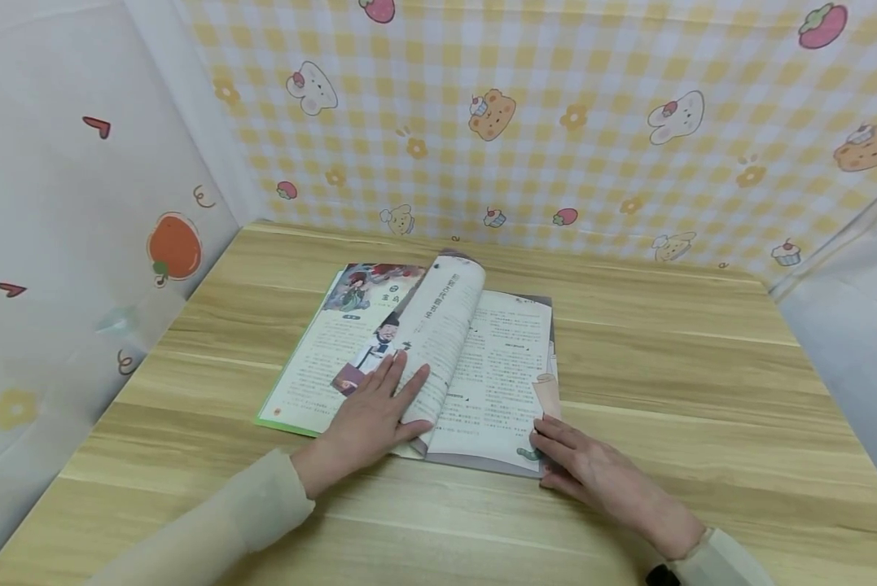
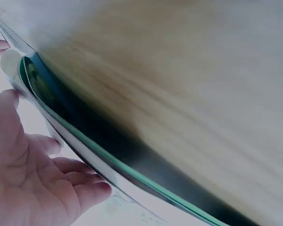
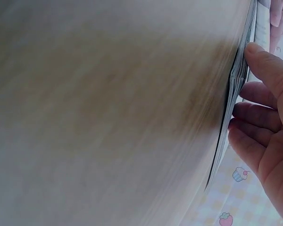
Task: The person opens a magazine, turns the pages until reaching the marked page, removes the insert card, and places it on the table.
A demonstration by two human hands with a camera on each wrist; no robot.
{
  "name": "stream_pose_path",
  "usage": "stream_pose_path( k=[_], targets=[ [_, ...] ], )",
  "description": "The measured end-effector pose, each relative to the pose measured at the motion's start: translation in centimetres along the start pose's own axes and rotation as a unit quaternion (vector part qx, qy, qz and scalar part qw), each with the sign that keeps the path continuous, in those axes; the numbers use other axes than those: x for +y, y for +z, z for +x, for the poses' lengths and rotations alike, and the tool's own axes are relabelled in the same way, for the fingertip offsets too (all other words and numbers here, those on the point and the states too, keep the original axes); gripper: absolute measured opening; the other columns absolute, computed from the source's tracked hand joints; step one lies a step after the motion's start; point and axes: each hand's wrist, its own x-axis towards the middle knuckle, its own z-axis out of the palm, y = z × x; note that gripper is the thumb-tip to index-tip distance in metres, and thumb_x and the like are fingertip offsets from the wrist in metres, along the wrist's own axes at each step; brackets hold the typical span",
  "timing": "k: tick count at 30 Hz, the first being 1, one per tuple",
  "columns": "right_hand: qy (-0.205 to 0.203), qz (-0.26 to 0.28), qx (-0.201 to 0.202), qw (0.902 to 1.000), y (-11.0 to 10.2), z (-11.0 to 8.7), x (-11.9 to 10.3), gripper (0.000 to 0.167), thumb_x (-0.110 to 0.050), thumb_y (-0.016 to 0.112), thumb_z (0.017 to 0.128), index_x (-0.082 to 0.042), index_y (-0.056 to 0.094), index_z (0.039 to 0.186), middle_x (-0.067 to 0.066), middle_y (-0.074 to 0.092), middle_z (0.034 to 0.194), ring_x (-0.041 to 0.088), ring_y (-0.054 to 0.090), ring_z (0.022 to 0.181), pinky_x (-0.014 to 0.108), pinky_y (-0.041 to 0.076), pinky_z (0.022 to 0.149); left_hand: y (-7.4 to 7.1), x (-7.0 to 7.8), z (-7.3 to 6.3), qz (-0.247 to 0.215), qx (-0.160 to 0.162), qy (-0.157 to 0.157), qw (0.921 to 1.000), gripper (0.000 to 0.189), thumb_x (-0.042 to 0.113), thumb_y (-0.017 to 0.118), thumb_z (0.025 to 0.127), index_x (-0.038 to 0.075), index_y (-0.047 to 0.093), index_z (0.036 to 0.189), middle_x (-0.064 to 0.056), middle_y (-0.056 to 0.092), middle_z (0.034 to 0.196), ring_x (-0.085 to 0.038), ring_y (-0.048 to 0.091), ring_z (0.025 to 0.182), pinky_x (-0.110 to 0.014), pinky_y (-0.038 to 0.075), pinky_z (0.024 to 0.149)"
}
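presently: left hand (image 1: 368, 423) and right hand (image 1: 599, 472) on an open magazine (image 1: 467, 391)

the magazine lies on a wooden table (image 1: 687, 366), somewhat closer to the table's left edge than to its right, and a little short of the far edge. it is spread at a middle opening, and a bowed leaf (image 1: 445, 309) arches up near the spine, leaning over the left page (image 1: 306, 374). the right page (image 1: 507, 358) lies nearly flat, its print in columns.

the left hand is spread wide, fingers fanned and laid over the lower part of the left side, with the index finger and thumb reaching onto the bowed leaf. an illustrated figure (image 1: 383, 342) in a dark hat shows just beyond the fingertips.

the right hand is at the magazine's near right corner. its fingers are lightly bent and touch the right page, while the thumb sits apart from them against the edge of the pages, so the grip is loose rather than closed.

pale sleeves (image 1: 211, 521) cover both forearms. a yellow checked cloth (image 1: 533, 65) hangs along the table's far edge, and a white printed cloth (image 1: 42, 212) borders the left edge.
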Motion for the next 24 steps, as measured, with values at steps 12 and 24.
stream_pose_path(
  k=[12,24],
  targets=[
    [0.000,0.002,0.002,1.0000,0.0,0.0,0.0,0.046,-0.019,0.075,0.079,0.001,0.063,0.119,0.017,0.060,0.125,0.032,0.057,0.116,0.042,0.052,0.086,0.3,-2.5,-2.0,-0.013,0.011,-0.073,0.9972,0.080,0.061,0.047,0.089,0.017,0.022,0.151,-0.035,0.022,0.147,-0.048,0.021,0.138,-0.055,0.025,0.110],
    [-0.003,0.003,0.005,1.0000,0.0,0.0,0.0,0.046,-0.018,0.075,0.079,0.002,0.063,0.118,0.017,0.060,0.125,0.032,0.057,0.116,0.042,0.052,0.086,0.2,-3.4,-2.5,-0.012,0.001,-0.077,0.9969,0.086,0.060,0.047,0.089,-0.002,0.027,0.146,-0.023,0.018,0.154,-0.044,0.017,0.140,-0.056,0.022,0.111]
  ],
)
